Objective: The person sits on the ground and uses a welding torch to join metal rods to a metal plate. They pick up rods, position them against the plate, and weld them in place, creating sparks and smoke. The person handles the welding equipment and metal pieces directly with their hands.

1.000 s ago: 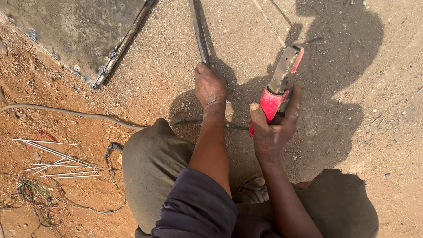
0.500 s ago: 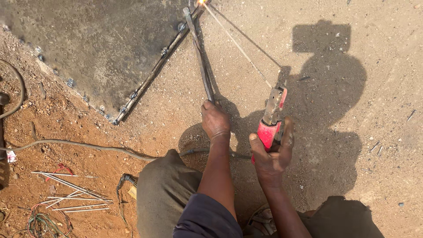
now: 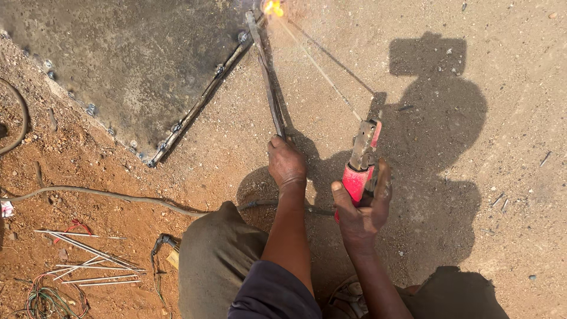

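Observation:
My right hand (image 3: 361, 214) grips a red-handled electrode holder (image 3: 359, 168). A thin welding rod (image 3: 319, 68) runs from its jaws up and left to a bright orange spark (image 3: 271, 7) at the top edge. My left hand (image 3: 286, 162) presses on the near end of a long metal bar (image 3: 267, 77), whose far end meets the spark. A second bar (image 3: 198, 106) with round studs slants from that joint down to the left, along the edge of a dark metal sheet (image 3: 130, 59).
Several loose welding rods (image 3: 88, 260) and tangled coloured wires (image 3: 50, 298) lie on red soil at the lower left. A cable (image 3: 100, 194) crosses the ground toward my knee (image 3: 215, 260). Sandy concrete with my shadow (image 3: 440, 147) lies to the right.
The view has tilted up, so the bar joint is now in sight. The rod tip has reached the joint and a spark burns there. Both hands keep their grip.

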